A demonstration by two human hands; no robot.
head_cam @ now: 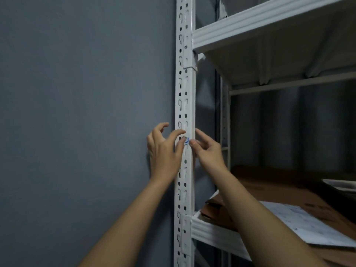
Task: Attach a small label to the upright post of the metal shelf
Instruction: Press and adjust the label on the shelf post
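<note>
A white perforated upright post [185, 93] of the metal shelf runs top to bottom through the middle of the view. A small white label with blue marking [186, 140] lies against the post at about mid height. My left hand [163, 151] reaches in from the left, its thumb and forefinger at the label's left edge. My right hand [208, 149] comes from the right, fingertips touching the label's right side against the post. Most of the label is hidden by my fingers.
A grey wall [86, 93] stands left of the post. White shelf beams [250, 22] join the post above, and another shelf beam [212, 232] below. The lower shelf holds brown cardboard [269, 189] and a printed paper sheet [308, 226].
</note>
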